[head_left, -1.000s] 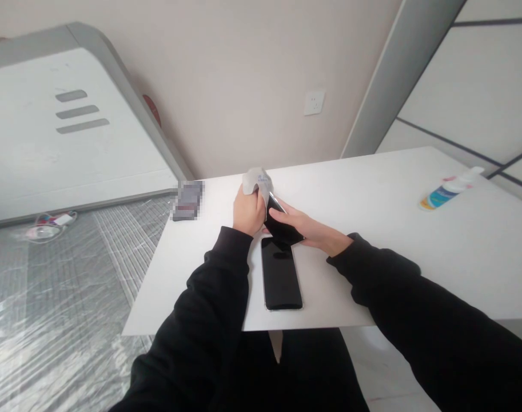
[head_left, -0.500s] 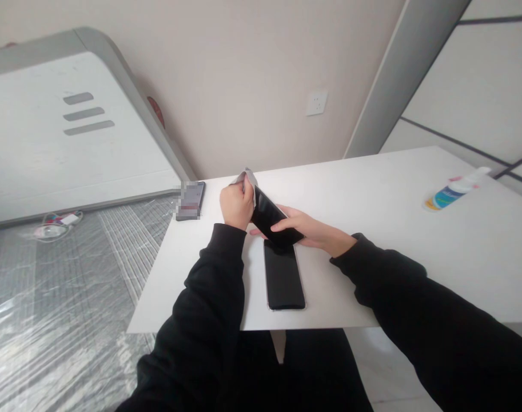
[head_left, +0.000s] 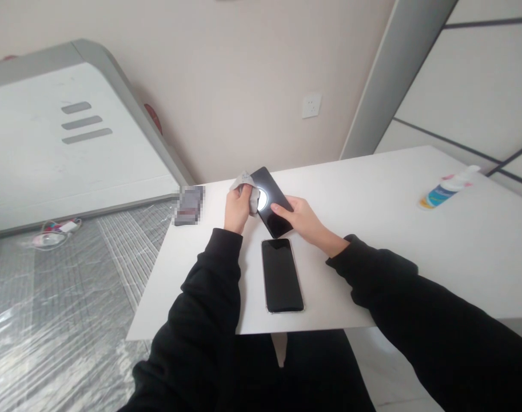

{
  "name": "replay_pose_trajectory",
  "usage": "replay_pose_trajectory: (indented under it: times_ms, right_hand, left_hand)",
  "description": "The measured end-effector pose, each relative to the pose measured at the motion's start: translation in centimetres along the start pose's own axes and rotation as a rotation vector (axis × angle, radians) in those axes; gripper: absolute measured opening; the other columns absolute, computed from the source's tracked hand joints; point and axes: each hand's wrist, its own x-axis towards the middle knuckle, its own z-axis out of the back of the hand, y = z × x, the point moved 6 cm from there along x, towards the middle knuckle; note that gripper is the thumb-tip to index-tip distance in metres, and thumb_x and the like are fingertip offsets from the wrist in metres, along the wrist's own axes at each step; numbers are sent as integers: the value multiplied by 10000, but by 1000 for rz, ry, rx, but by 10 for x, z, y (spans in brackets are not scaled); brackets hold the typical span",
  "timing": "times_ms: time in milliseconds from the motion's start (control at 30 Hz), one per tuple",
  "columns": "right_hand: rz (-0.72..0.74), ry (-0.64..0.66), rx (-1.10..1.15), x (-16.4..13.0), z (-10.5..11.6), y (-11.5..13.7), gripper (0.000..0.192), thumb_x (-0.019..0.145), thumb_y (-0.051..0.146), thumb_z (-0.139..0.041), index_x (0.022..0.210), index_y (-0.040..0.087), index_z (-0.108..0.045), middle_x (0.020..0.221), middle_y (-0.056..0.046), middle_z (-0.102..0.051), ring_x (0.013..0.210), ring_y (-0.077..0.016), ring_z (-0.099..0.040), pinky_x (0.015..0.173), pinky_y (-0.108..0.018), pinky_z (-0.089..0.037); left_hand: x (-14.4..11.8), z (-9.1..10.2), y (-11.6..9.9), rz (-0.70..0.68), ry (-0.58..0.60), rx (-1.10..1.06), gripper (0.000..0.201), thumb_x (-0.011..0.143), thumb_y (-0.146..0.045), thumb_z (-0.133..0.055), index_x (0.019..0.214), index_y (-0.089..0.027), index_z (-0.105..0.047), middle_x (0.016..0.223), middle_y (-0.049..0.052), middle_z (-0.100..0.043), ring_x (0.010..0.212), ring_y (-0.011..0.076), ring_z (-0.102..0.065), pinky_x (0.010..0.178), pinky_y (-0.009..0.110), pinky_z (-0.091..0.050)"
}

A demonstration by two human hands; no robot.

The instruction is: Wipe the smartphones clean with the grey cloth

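Observation:
My right hand (head_left: 301, 217) grips a dark phone (head_left: 278, 212) by its lower right edge, thumb across its face. The phone is tilted above the table, with a bright white round patch near its left edge; whether this is a part of it or a reflection I cannot tell. At the phone's left edge, my left hand (head_left: 238, 209) is closed on a crumpled grey cloth (head_left: 252, 197). Just below the held phone, a second phone (head_left: 282, 276) in a clear case lies on the table, its black screen up.
The white table (head_left: 363, 194) stands against the wall. A spray bottle (head_left: 447, 189) lies or leans at its right, and a blurred dark box-like item (head_left: 190, 205) sits at the far left corner. Left of the table is a plastic-covered mattress (head_left: 72, 297) with cables (head_left: 57, 232).
The held phone has turned and risen, showing a different face with a bright round patch. The cloth in my left hand has spread a little over its left edge.

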Motion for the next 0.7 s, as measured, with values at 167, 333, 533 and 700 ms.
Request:
replay_pose_trajectory:
  times_ms: [167, 333, 533, 700]
  right_hand:
    - [60, -157, -153, 3, 16, 0, 384, 822, 589, -701, 844, 207, -668, 841, -52, -717, 805, -265, -638, 772, -375, -477]
    - [58, -293, -192, 4, 27, -9, 436, 858, 660, -638, 887, 225, -665, 876, -73, -729, 820, -281, -651, 781, -394, -492]
    - [142, -431, -126, -1, 36, 0, 430, 942, 646, -522, 1008, 242, -650, 1060, -85, -717, 1038, -298, -633, 966, -424, -475]
    - [194, -465, -34, -1, 38, 2, 412, 976, 629, -470, 1046, 259, -636, 1119, -73, -699, 1120, -286, -622, 1025, -423, -479]
  left_hand:
    - [-9, -19, 8, 40, 119, -114, 267, 940, -397, -588, 860, -161, -685, 759, 32, -726, 688, 160, -662, 651, 254, -504]
    - [-23, -39, 7, 73, 289, -160, 227, 893, -335, -633, 951, -151, -752, 874, 58, -785, 867, 198, -728, 810, 289, -554]
    - [-40, -54, 4, 134, 453, -154, 161, 807, -258, -738, 911, -149, -797, 895, 57, -808, 917, 234, -732, 903, 343, -558]
    - [-46, -62, 4, 190, 495, -235, 146, 804, -259, -765, 896, -150, -797, 911, 74, -815, 955, 260, -745, 933, 387, -564]
